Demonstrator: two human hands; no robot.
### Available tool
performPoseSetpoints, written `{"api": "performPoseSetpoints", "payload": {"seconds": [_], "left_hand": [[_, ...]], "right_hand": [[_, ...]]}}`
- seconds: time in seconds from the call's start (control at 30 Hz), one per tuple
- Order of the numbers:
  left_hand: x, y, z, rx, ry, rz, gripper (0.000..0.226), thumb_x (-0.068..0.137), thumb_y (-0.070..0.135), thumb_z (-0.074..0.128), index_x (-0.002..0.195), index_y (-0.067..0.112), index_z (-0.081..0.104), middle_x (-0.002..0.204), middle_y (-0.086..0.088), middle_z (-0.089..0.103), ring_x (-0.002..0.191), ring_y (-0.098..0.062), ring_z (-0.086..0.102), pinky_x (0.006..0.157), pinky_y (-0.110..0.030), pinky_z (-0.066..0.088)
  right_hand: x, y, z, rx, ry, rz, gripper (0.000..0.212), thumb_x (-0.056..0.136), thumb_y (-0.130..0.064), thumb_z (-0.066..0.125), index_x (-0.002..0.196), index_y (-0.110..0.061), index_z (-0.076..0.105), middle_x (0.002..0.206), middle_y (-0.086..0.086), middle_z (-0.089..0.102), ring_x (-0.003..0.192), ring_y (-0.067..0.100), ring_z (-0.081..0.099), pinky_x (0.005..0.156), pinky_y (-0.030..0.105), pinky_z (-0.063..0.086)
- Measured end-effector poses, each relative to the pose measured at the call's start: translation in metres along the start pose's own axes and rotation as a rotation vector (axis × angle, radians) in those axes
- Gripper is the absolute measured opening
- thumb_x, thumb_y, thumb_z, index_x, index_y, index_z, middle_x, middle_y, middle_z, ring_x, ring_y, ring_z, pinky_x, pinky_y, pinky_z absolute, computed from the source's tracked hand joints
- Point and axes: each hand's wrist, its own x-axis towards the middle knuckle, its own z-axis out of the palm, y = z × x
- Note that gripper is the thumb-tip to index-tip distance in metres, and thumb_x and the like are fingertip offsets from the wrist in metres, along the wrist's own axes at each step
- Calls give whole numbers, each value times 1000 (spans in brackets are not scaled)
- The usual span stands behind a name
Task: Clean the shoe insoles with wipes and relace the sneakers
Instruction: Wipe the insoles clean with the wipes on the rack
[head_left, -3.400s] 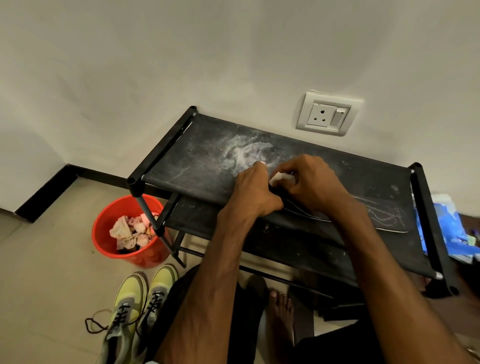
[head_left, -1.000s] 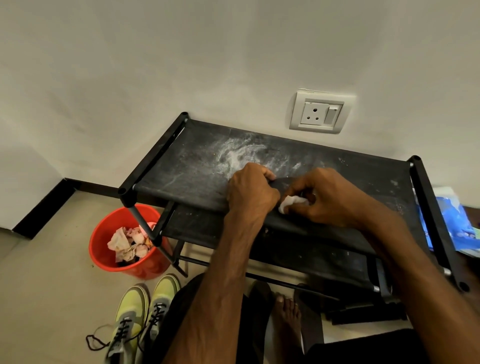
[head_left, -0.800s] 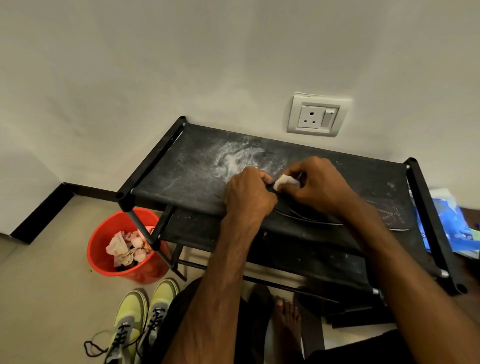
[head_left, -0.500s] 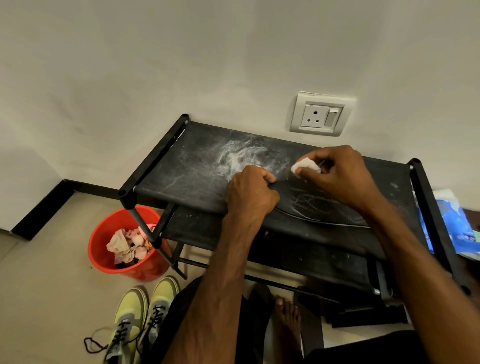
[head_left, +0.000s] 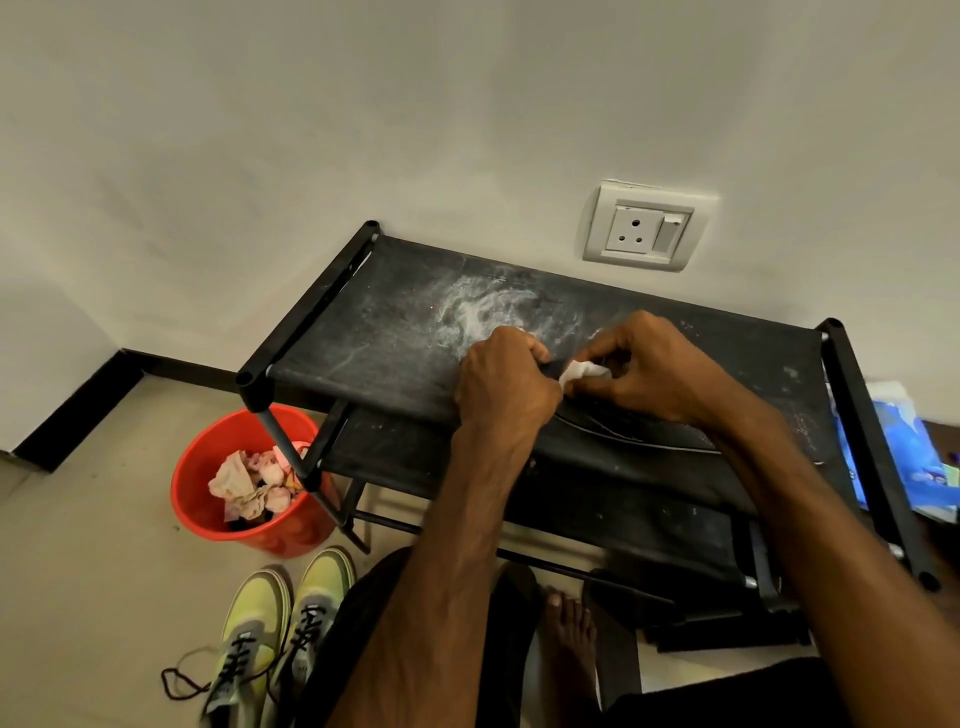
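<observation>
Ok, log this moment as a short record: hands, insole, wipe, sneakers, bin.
left hand: grips one end of the insole on the rack top
right hand: pinches a white wipe at that end of the insole
insole: black, flat on the top shelf
sneakers: yellow-green pair on the floor, one lace trailing
bucket: red, on the floor beside the rack, holds crumpled used wipes

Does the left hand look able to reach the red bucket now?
Probably yes: the red bucket stands open below-left of the left hand; only the rack post crosses it. The hand grips the insole, though.
</observation>
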Motion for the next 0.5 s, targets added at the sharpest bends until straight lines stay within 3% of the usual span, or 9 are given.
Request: {"api": "performPoseSetpoints", "payload": {"seconds": [0.07,0.27,0.33,0.43,0.5], "left_hand": [[0,1,0,-2,4,6,33,81,8,77,111,20,74,109,-1,72,105,-17,66,96,-36,55],[1,2,3,17,8,-21,34,80,5,72,109,23,74,110,0,71,108,-18,65,98,-38,54],[1,0,2,11,10,-19,35,80,4,73,110,23,74,111,0,71,107,-18,65,96,-37,55],[2,-1,1,-6,0,-1,35,80,6,77,112,20,74,110,-1,72,106,-17,66,94,-37,56],[2,-1,1,-11,-1,4,34,80,7,79,111,19,74,109,-1,73,105,-16,67,94,-37,57]], "right_hand": [[-1,-1,-2,8,-36,2,13,80,-36,80,93,-38,80,73,-13,73,57,2,59,52,19,45],[14,11,11,-28,279,193,16,83,-41,79,97,-33,81,81,-10,75,70,6,66,66,37,57],[13,10,11,-36,245,151,16,84,-39,78,97,-31,81,80,-12,74,68,4,64,66,34,57],[5,-2,6,-17,57,-4,12,85,-34,79,96,-30,82,66,-18,67,55,-1,56,52,14,40],[2,-3,3,1,2,-28,14,83,-34,80,96,-31,82,66,-17,68,54,0,56,50,16,40]]}}
